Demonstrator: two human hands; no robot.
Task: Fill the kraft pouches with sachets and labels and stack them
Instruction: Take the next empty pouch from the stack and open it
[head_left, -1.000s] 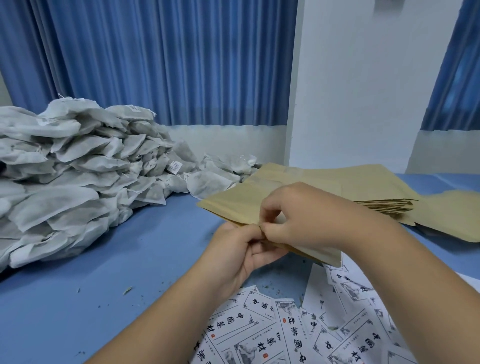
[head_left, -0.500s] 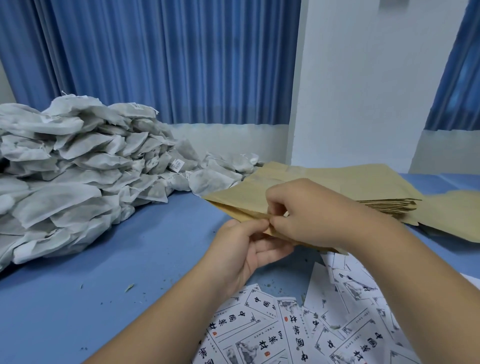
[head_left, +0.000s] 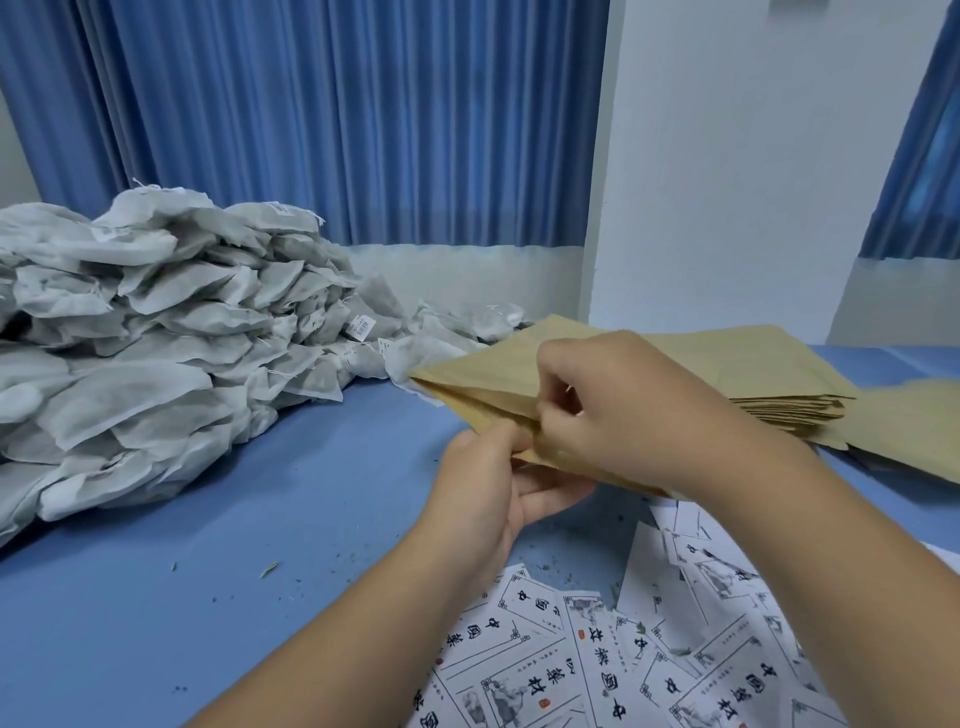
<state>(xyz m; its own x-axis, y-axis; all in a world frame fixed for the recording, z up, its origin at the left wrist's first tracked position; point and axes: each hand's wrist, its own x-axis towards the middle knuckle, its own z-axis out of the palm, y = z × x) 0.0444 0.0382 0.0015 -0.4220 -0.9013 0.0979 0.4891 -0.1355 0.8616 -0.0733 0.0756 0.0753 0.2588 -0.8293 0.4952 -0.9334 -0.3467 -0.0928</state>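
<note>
While both hands hold it above the blue table, one kraft pouch sits mid-scene, mouth edges slightly parted.
Left hand: thumb and fingers pinching the lower layer.
Right hand: fingers curled, pinching the upper layer.
Sachets: heap, far left.
Pouch stack: far right.
Labels: loose, near right.

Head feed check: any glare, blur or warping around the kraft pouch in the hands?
Head view: soft, even light, no glare on the brown kraft paper pouch that the left hand and right hand pinch. Head view: print on the white paper labels is legible. Head view: wide-angle warp bows the blue pleated curtain near the edges; the kraft pouches at the right edge look smeared.
</note>
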